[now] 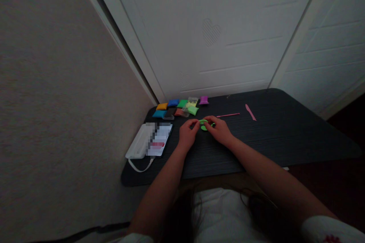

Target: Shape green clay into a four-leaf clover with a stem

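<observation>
A piece of bright green modelling clay (203,121) is pinched between my two hands, just above the dark table. My left hand (188,131) grips its left side with thumb and fingers pressed together. From the right, my right hand (218,128) has its fingers closed on the other side. Below the held piece, a flat, roundish green piece (204,128) shows between the hands; whether the two touch I cannot tell. A small bit of green (213,124) peeks out by the right fingers, mostly hidden.
Several coloured clay packets (173,103) lie at the back left, with a purple one (203,100) apart. A thin pink stick tool (228,115) and a pink plastic knife (251,112) lie rightward. At left are a phone (162,140), white case (139,142) and cable (141,170).
</observation>
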Demonstrator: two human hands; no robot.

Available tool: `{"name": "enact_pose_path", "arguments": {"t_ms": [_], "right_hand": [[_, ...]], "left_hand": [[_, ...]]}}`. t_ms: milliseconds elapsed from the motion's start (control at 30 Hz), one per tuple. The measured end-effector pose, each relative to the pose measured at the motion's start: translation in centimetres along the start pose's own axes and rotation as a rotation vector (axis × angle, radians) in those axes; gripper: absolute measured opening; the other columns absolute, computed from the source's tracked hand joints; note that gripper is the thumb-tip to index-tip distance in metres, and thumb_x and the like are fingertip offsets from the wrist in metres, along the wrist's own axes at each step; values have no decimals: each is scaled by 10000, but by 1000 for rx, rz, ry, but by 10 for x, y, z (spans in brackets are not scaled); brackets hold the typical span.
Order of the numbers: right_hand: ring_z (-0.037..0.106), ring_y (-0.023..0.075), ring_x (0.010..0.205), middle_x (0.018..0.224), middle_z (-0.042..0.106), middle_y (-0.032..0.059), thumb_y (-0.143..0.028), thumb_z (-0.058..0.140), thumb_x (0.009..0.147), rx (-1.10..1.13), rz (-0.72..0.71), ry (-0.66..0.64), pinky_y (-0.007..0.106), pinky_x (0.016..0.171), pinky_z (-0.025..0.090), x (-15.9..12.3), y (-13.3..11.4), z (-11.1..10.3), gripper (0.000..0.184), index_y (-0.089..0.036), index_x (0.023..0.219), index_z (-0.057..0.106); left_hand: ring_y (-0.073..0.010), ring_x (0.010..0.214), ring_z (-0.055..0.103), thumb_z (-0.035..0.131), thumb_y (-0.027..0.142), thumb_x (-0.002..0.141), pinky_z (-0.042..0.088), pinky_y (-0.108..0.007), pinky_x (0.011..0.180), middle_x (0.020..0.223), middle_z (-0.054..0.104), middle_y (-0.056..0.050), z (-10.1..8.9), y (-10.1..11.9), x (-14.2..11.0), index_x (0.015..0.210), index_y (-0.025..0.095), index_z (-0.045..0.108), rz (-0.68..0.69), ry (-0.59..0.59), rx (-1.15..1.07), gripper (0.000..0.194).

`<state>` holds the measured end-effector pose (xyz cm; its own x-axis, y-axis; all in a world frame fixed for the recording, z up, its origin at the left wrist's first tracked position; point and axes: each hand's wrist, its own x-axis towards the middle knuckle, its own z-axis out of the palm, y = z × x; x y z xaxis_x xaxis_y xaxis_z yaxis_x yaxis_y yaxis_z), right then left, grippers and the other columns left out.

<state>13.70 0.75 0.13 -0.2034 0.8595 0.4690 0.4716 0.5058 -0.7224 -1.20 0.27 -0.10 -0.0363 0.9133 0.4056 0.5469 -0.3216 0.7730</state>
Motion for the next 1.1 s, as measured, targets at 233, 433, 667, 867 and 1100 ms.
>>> {"name": "enact_pose_path", "arguments": {"t_ms": [233, 433, 667, 867, 1100], "right_hand": [[558, 136, 697, 784, 625, 14, -281, 456, 773, -6, 52, 2, 259, 653, 415, 0, -2, -2, 206, -208, 924, 576], [558, 131, 698, 794, 624, 13, -282, 455, 774, 4, 21, 7, 255, 669, 414, 0, 0, 0, 198, -206, 914, 573], [549, 131, 699, 781, 606, 12, -285, 459, 764, 56, 49, 21, 263, 672, 413, 0, -1, -1, 195, -198, 903, 565], [520, 108, 581, 643, 539, -31, -290, 509, 724, 374, 136, -30, 223, 527, 407, 5, -22, -25, 172, -188, 859, 475], [542, 116, 667, 735, 571, 2, -307, 517, 743, 435, -27, -48, 247, 606, 434, -4, -93, -76, 186, -193, 887, 545]], "left_hand": [[-152, 769, 565, 517, 330, 707, 423, -278, 727, 828, 633, -35, 0, -2, 0, 842, 166, 610, -51, -32, -81, 233], [-150, 751, 567, 512, 348, 708, 423, -276, 715, 799, 633, -28, 2, -3, 0, 820, 171, 610, -58, -34, -45, 232], [-135, 727, 544, 517, 348, 704, 411, -260, 702, 766, 606, -14, 0, 0, -1, 792, 164, 595, -78, -60, -192, 219], [-124, 703, 532, 466, 340, 749, 409, -247, 647, 784, 595, -32, -16, 25, 3, 900, 157, 587, -183, -139, -531, 266], [-101, 597, 496, 554, 320, 695, 408, -226, 548, 680, 566, -18, -50, 102, -12, 804, 159, 607, -183, -309, -759, 202]]}}
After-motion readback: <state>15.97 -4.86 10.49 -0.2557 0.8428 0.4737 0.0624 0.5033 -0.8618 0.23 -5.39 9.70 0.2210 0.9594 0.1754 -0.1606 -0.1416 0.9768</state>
